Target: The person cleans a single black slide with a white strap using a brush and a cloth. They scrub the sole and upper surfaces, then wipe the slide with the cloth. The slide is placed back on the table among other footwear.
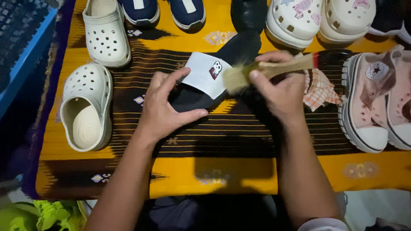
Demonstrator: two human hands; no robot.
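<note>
Both forearms reach up from the bottom edge over a yellow and dark-striped woven cloth [239, 177] that covers the work surface and keeps the footwear off it. At the middle lies a black slide sandal with a white mesh strap [204, 73], set at a slant with its heel end pointing up and to the right. The left hand [165, 107] steadies it: the thumb lies along the near edge of the sole, the fingers curve over the far side against the strap, and the hand is closed loosely around the toe end, seemingly so the sandal cannot slide under the bristles. The right hand [280, 87] is clamped on the wooden handle of a pale-bristled brush [274, 68], fingers wrapped over it and thumb underneath, with the bristle tuft pressed at the edge of the strap. A crumpled orange checked rag [319, 90] sits just beside that hand, within easy reach. Cream perforated clogs [92, 72] lie to the left, pink high-top platform sneakers [374, 102] to the right, and white chunky clogs [321, 17] and navy shoes [162, 10] line the far edge.
</note>
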